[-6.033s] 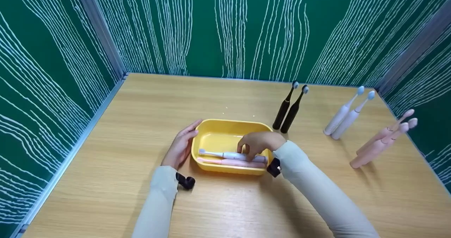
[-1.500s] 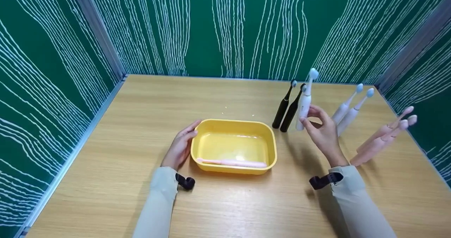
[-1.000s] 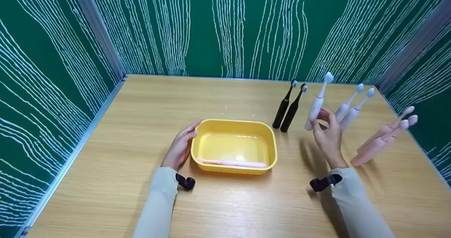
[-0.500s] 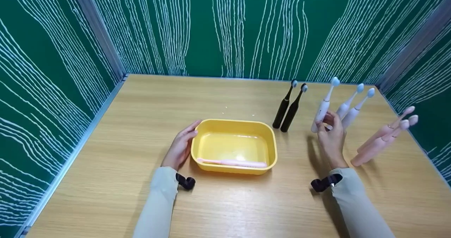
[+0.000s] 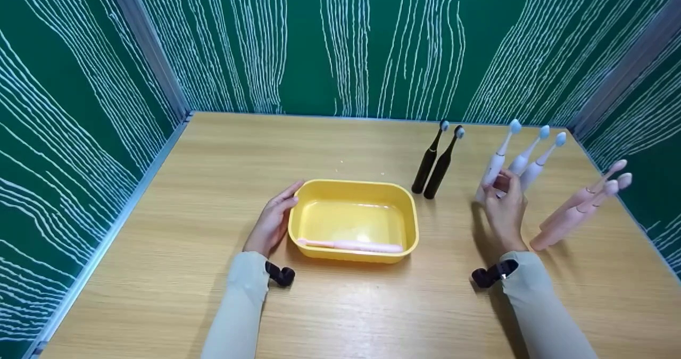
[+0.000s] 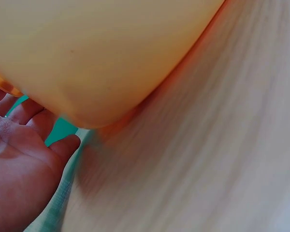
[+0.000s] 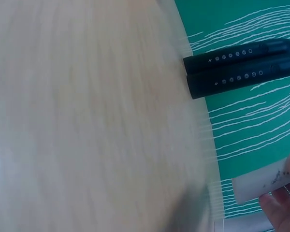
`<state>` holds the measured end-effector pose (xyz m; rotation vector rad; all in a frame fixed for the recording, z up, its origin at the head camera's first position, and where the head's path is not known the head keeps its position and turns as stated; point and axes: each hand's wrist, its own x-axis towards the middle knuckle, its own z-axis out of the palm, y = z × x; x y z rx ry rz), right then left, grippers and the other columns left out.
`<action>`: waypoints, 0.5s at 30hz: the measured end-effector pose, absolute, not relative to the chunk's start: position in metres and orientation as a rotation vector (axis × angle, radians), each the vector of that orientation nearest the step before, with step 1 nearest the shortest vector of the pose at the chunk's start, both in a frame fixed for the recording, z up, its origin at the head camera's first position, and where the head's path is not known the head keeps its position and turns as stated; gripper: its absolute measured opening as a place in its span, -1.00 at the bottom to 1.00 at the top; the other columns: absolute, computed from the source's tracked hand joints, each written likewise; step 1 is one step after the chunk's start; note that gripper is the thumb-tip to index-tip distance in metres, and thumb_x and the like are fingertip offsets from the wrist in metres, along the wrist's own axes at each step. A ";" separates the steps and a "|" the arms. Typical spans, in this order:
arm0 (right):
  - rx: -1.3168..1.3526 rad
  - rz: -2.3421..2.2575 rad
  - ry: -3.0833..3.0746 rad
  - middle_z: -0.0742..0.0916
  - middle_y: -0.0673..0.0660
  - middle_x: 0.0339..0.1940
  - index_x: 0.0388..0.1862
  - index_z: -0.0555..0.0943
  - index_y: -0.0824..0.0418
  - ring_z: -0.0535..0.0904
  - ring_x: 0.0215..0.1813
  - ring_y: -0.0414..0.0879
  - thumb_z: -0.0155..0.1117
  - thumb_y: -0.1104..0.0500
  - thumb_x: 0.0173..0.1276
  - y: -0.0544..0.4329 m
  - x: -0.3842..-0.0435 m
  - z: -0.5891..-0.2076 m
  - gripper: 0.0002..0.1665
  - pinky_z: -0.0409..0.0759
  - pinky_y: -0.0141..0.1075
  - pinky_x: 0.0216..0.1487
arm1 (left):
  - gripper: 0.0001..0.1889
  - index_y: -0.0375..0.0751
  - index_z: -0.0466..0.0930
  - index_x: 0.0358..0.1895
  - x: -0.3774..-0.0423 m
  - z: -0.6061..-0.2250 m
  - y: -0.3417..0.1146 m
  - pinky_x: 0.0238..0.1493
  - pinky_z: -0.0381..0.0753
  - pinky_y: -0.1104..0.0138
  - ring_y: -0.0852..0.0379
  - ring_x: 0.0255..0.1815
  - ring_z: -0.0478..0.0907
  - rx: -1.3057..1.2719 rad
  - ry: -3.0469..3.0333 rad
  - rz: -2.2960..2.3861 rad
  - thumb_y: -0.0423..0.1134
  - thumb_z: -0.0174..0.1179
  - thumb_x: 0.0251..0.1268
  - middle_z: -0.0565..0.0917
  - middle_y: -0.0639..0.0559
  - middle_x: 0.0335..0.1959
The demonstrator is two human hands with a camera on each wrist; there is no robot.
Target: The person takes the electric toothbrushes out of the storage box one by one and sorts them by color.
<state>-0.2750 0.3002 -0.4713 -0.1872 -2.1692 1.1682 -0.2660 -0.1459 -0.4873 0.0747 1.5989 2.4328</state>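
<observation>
My right hand (image 5: 505,205) pinches a white electric toothbrush (image 5: 493,165) by the lower handle, its head up and its base right at the tabletop. Just to its right stand two more white toothbrushes (image 5: 531,175), partly behind the fingers. In the right wrist view, the fingertips (image 7: 275,208) show at the handle of the white brush. At its left end my left hand (image 5: 270,223) holds a yellow bin (image 5: 351,183), thumb at the rim and fingers along the outer wall. A pink toothbrush (image 5: 367,247) lies inside along the near wall.
Two black toothbrushes (image 5: 437,173) stand upright left of my right hand. Three pink toothbrushes (image 5: 566,220) stand close together near the right edge. Green walls with white lines (image 5: 351,45) bound the wooden table (image 5: 239,151) at the back and sides.
My right hand took the white toothbrush out of the bin, carried it right past the black pair, and lowered it beside the two white ones. The left hand stays at the bin.
</observation>
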 end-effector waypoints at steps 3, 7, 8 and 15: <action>-0.203 1.160 -2.169 0.70 0.34 -0.04 0.13 0.44 0.42 0.43 -0.19 -0.53 0.15 0.43 0.28 0.302 -0.276 -0.473 -0.59 0.44 -0.66 -0.09 | -0.48 -0.29 0.15 0.46 -0.266 -0.487 -0.146 0.52 0.14 0.14 -0.03 0.52 0.10 0.079 1.593 2.431 -0.40 -0.17 0.46 0.09 -0.10 0.55; -0.230 1.164 -2.169 0.69 0.33 -0.04 0.12 0.44 0.42 0.43 -0.19 -0.50 0.17 0.43 0.28 0.303 -0.276 -0.474 -0.59 0.43 -0.70 -0.10 | -0.48 -0.29 0.15 0.46 -0.265 -0.486 -0.146 0.53 0.13 0.15 -0.03 0.52 0.09 0.077 1.584 2.437 -0.40 -0.17 0.46 0.08 -0.11 0.55; -0.234 1.166 -2.169 0.69 0.34 -0.04 0.12 0.44 0.42 0.44 -0.18 -0.47 0.17 0.43 0.28 0.303 -0.277 -0.475 -0.59 0.44 -0.69 -0.09 | -0.48 -0.29 0.15 0.46 -0.265 -0.486 -0.146 0.53 0.14 0.16 -0.02 0.52 0.09 0.072 1.583 2.438 -0.40 -0.16 0.46 0.09 -0.10 0.55; -0.266 1.168 -2.186 0.69 0.33 -0.02 0.11 0.44 0.42 0.53 -0.13 -0.23 0.19 0.41 0.30 0.305 -0.277 -0.476 -0.60 0.45 -0.62 -0.08 | -0.48 -0.27 0.18 0.45 -0.266 -0.487 -0.146 0.51 0.17 0.19 0.00 0.52 0.11 0.043 1.577 2.445 -0.40 -0.13 0.44 0.13 -0.08 0.53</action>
